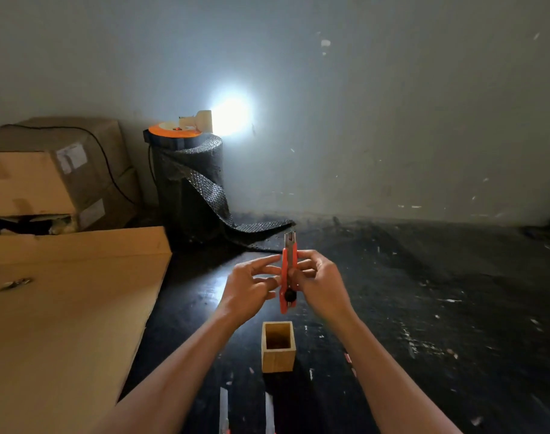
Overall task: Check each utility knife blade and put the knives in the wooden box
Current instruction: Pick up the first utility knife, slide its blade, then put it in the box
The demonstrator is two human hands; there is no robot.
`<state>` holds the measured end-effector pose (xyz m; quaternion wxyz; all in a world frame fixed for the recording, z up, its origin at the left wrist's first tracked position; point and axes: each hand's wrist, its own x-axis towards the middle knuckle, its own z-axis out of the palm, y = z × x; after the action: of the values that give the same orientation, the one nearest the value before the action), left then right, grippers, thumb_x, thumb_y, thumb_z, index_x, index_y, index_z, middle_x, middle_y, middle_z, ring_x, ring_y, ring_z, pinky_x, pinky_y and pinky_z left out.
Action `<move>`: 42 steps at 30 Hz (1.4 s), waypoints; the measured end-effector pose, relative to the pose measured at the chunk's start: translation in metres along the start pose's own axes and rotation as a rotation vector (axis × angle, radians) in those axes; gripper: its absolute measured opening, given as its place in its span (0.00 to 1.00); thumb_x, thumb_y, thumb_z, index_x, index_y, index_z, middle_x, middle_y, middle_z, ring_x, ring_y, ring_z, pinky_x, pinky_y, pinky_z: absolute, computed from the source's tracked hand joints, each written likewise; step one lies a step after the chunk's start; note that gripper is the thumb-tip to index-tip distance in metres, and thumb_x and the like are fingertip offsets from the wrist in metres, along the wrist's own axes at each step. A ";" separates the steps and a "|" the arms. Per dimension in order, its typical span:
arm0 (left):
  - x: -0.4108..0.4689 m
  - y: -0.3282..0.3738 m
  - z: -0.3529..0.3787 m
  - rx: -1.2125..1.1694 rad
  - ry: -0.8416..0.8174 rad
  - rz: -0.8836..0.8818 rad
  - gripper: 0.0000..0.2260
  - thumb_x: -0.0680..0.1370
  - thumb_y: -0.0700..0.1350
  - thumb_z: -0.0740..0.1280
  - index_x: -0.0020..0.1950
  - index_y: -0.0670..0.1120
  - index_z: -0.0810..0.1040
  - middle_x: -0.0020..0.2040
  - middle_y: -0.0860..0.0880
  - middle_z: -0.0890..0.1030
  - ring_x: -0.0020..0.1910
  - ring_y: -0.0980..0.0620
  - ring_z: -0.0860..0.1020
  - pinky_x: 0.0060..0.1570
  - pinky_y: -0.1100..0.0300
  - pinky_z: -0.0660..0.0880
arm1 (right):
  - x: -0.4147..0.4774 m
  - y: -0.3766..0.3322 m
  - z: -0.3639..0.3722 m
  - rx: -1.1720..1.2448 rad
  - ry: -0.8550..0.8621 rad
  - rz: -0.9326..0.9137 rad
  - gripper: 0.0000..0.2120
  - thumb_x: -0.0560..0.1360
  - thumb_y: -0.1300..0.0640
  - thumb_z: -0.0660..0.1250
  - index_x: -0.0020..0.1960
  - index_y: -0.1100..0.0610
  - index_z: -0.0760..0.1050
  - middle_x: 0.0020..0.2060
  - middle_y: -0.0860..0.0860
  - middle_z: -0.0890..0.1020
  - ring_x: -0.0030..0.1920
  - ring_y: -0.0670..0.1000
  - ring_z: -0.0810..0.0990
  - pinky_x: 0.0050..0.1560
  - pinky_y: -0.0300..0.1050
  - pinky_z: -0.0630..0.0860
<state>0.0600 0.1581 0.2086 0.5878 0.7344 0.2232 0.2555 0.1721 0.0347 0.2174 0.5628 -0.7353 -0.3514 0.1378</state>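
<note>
An orange utility knife (286,278) stands upright in the air above the dark floor, its grey blade pushed out at the top. My right hand (322,283) grips its body, thumb near the black wheel. My left hand (251,285) touches the knife's left side with its fingertips, fingers spread. Below the knife stands a small open wooden box (278,358); it looks empty. Two more knives (224,408) (269,413) lie at the bottom edge, mostly cut off.
A big cardboard sheet (63,308) covers the left, with a small metal piece (15,284) on it. Cardboard boxes (48,173) stack behind it. A black bubble-wrap roll (190,186) with a lamp on top stands by the wall.
</note>
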 end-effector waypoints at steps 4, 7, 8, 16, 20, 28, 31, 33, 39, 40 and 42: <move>0.001 -0.043 0.002 0.314 0.040 -0.038 0.20 0.75 0.40 0.76 0.66 0.49 0.81 0.58 0.47 0.86 0.50 0.55 0.86 0.52 0.56 0.84 | 0.008 0.031 0.006 -0.055 0.007 0.057 0.08 0.78 0.63 0.70 0.55 0.53 0.78 0.43 0.50 0.85 0.41 0.47 0.86 0.42 0.46 0.85; -0.001 -0.076 0.010 0.466 -0.026 -0.092 0.25 0.75 0.43 0.76 0.71 0.46 0.77 0.66 0.45 0.82 0.61 0.50 0.82 0.59 0.54 0.81 | 0.016 0.058 0.013 -0.096 -0.024 0.105 0.06 0.78 0.63 0.69 0.54 0.57 0.77 0.44 0.52 0.84 0.40 0.47 0.86 0.39 0.42 0.84; -0.002 -0.088 0.013 0.494 -0.052 -0.126 0.27 0.75 0.44 0.77 0.73 0.46 0.75 0.68 0.45 0.80 0.63 0.48 0.80 0.61 0.52 0.80 | 0.017 0.067 0.016 -0.111 -0.038 0.119 0.05 0.79 0.62 0.69 0.54 0.57 0.77 0.44 0.52 0.84 0.41 0.47 0.85 0.38 0.42 0.84; -0.008 -0.151 0.039 0.544 -0.149 -0.340 0.42 0.72 0.49 0.79 0.80 0.44 0.62 0.75 0.45 0.72 0.73 0.47 0.71 0.73 0.50 0.70 | 0.019 0.136 0.041 -0.254 -0.115 0.229 0.04 0.79 0.57 0.69 0.54 0.54 0.76 0.46 0.48 0.83 0.42 0.41 0.81 0.33 0.31 0.73; -0.010 -0.159 0.048 0.503 -0.132 -0.362 0.33 0.76 0.42 0.76 0.78 0.44 0.67 0.69 0.46 0.79 0.69 0.49 0.76 0.64 0.63 0.69 | 0.016 0.156 0.050 -0.306 -0.151 0.258 0.03 0.79 0.56 0.69 0.52 0.52 0.77 0.45 0.49 0.83 0.42 0.45 0.83 0.36 0.39 0.78; -0.010 -0.159 0.053 0.458 -0.114 -0.395 0.34 0.77 0.40 0.74 0.80 0.46 0.62 0.69 0.44 0.78 0.70 0.46 0.76 0.68 0.55 0.72 | 0.019 0.167 0.052 -0.364 -0.144 0.280 0.05 0.78 0.57 0.68 0.53 0.53 0.80 0.47 0.50 0.85 0.47 0.50 0.82 0.46 0.46 0.79; -0.010 -0.161 0.052 0.442 -0.107 -0.403 0.36 0.77 0.41 0.74 0.81 0.46 0.60 0.71 0.44 0.77 0.70 0.45 0.75 0.69 0.52 0.72 | 0.021 0.165 0.048 -0.372 -0.119 0.262 0.07 0.80 0.59 0.66 0.58 0.55 0.80 0.51 0.50 0.84 0.51 0.49 0.81 0.46 0.41 0.75; -0.012 -0.163 0.051 0.435 -0.109 -0.390 0.34 0.77 0.41 0.74 0.80 0.47 0.63 0.69 0.45 0.79 0.69 0.45 0.76 0.68 0.51 0.73 | 0.020 0.162 0.043 -0.381 -0.114 0.243 0.09 0.80 0.59 0.67 0.60 0.55 0.78 0.53 0.51 0.84 0.53 0.50 0.81 0.48 0.40 0.75; -0.032 -0.157 0.045 0.437 -0.047 -0.340 0.30 0.77 0.41 0.74 0.78 0.44 0.67 0.70 0.43 0.78 0.68 0.45 0.77 0.66 0.50 0.75 | 0.004 0.152 0.029 -0.407 -0.088 0.198 0.11 0.80 0.58 0.68 0.61 0.56 0.77 0.53 0.52 0.84 0.53 0.50 0.82 0.50 0.42 0.77; -0.038 -0.156 0.044 0.446 -0.037 -0.330 0.30 0.78 0.41 0.74 0.77 0.43 0.68 0.70 0.43 0.78 0.69 0.45 0.76 0.67 0.50 0.74 | -0.001 0.149 0.027 -0.412 -0.096 0.193 0.11 0.80 0.57 0.68 0.61 0.56 0.77 0.53 0.52 0.84 0.52 0.50 0.82 0.50 0.42 0.78; -0.053 -0.156 0.042 0.482 -0.022 -0.293 0.26 0.78 0.40 0.73 0.75 0.43 0.72 0.68 0.44 0.80 0.68 0.44 0.77 0.67 0.49 0.75 | -0.015 0.145 0.026 -0.422 -0.117 0.188 0.10 0.80 0.57 0.68 0.61 0.55 0.78 0.53 0.51 0.84 0.52 0.49 0.81 0.50 0.43 0.79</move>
<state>0.0418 0.1265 0.0431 0.4291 0.8156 0.3751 0.0996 0.1982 0.0264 0.0715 0.3602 -0.8569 -0.3344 0.1554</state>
